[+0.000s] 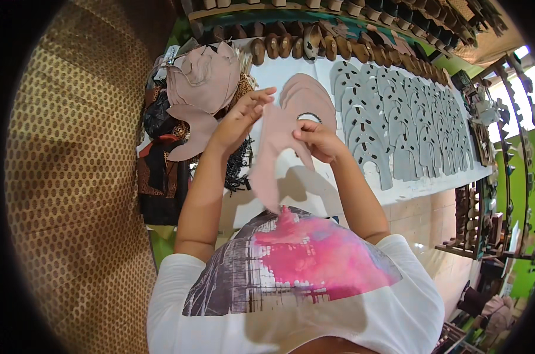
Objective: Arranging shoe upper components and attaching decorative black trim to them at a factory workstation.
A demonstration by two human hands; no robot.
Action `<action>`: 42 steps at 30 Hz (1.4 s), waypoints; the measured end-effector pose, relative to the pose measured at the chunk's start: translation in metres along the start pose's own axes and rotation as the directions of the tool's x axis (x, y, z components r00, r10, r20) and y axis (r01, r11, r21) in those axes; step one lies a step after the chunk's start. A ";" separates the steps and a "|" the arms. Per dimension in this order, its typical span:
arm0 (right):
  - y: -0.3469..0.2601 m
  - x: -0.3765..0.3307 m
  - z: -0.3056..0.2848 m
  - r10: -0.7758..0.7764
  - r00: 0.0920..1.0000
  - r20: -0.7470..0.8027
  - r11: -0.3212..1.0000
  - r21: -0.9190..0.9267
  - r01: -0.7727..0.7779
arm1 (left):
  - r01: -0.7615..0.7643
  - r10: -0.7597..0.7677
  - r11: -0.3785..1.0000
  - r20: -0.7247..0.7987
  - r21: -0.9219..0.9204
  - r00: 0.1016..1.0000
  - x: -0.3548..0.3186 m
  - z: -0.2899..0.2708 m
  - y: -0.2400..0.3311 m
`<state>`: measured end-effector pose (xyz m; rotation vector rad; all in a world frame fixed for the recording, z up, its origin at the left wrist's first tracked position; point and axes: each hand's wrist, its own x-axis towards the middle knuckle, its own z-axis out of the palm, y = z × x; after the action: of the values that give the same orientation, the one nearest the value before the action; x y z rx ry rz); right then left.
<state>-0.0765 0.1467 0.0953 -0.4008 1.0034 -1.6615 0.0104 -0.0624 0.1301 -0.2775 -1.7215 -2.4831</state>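
A pink, curved shoe-upper piece [268, 150] hangs in front of me above the white table, its lower end blurred. My right hand [321, 140] pinches it at the right side, thumb on the near face. My left hand [244, 118] is at its upper left edge, fingers stretched out and apart, fingertips close to or touching the edge. Just beyond, a stack of similar pink pieces [307, 93] lies on the white tabletop [314, 189]. Further right, overlapping rows of grey pieces with dark marks [391, 118] are spread out.
A heap of pink pieces [203, 76] lies at the left over dark and leopard-print material [164, 124]. Brown shoe forms [273, 46] line the table's far edge. Racks [486, 218] stand on the right. A patterned gold curtain [84, 177] hangs at the left.
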 end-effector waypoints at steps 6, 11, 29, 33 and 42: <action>0.001 -0.013 -0.014 -0.089 0.941 -0.326 0.995 -0.072 0.069 | 0.378 -0.391 0.920 -0.203 -0.099 0.898 -0.022 0.000 -0.043; 0.018 -0.028 -0.032 -0.031 0.907 -0.420 0.998 -0.055 0.009 | 0.494 -0.453 0.767 -0.200 0.410 0.869 -0.034 0.005 -0.070; 0.100 -0.039 -0.048 -0.542 0.840 -0.038 -0.323 -0.913 -0.250 | 0.104 -0.011 -0.001 -0.104 0.995 0.995 -0.063 0.044 -0.145; 0.128 -0.039 -0.047 -0.529 0.846 -0.068 -0.313 -0.911 -0.269 | 0.029 0.075 -0.045 -0.026 0.999 0.997 -0.073 0.044 -0.172; 0.126 -0.041 -0.049 -0.524 0.849 -0.062 -0.307 -0.916 -0.257 | 0.073 0.019 -0.073 -0.072 0.995 0.997 -0.074 0.044 -0.177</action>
<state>-0.0180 0.1992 -0.0218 -1.3146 2.8874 -0.4721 0.0528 0.0402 -0.0324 0.0418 -2.8996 -0.4268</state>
